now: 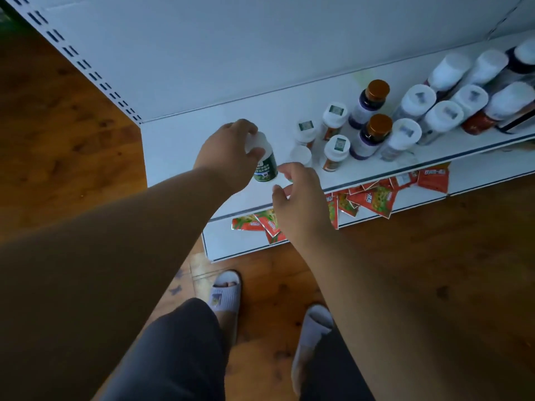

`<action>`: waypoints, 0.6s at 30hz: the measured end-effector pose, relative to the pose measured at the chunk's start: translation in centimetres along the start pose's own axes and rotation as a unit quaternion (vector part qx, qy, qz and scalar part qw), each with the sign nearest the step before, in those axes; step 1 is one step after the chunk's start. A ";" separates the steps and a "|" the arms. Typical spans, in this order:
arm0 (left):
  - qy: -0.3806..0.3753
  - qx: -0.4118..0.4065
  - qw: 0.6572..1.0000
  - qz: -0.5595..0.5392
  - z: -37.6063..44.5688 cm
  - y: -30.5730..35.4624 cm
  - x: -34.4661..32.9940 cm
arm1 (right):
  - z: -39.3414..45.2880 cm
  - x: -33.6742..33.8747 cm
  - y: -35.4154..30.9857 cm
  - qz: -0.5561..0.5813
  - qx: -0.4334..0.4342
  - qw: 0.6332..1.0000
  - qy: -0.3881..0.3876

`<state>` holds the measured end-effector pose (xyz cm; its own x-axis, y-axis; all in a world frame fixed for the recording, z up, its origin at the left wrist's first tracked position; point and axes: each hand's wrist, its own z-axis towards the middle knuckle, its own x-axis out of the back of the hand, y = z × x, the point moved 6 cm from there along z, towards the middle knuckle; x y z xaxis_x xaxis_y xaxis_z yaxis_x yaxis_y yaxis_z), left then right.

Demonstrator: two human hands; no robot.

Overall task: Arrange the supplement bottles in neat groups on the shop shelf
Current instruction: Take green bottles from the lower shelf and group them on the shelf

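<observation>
Left hand point(228, 151) grips the green-labelled bottle point(264, 163) by its white cap on the shelf point(185, 140), while right hand point(301, 198) hovers beside it, fingers loosely curled and empty.

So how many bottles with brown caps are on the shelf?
2. One brown-capped bottle stands nearer the back of the shelf; the other brown-capped bottle stands just in front of it. Others may be hidden.

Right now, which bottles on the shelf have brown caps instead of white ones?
The two dark purple-labelled bottles, one behind the other, mid-shelf. Every other bottle visible has a white cap.
</observation>
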<state>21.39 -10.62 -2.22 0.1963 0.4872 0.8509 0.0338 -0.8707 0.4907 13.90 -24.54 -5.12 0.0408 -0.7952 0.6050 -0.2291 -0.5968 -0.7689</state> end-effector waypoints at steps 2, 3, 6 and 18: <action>-0.010 0.021 1.000 -0.018 -3.0 0.5 2.4 | -1.6 1.1 -2.0 0.024 -0.007 1.000 -0.019; -0.015 0.033 0.999 -0.027 -4.5 0.9 3.8 | -2.6 1.8 -3.1 0.031 -0.006 0.999 -0.033; -0.024 0.071 0.995 -0.070 -9.0 3.4 8.0 | -6.3 4.7 -6.8 0.079 -0.016 0.993 -0.084; 0.053 0.121 0.868 -0.479 -25.3 13.7 21.7 | -18.3 19.4 -20.6 0.256 -0.008 0.944 -0.207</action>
<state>1.35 -10.30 27.68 -0.1249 0.9877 0.0938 0.3388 -0.0463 0.9397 1.56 -25.69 26.20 0.2965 -0.9548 0.0199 -0.3373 -0.1242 -0.9332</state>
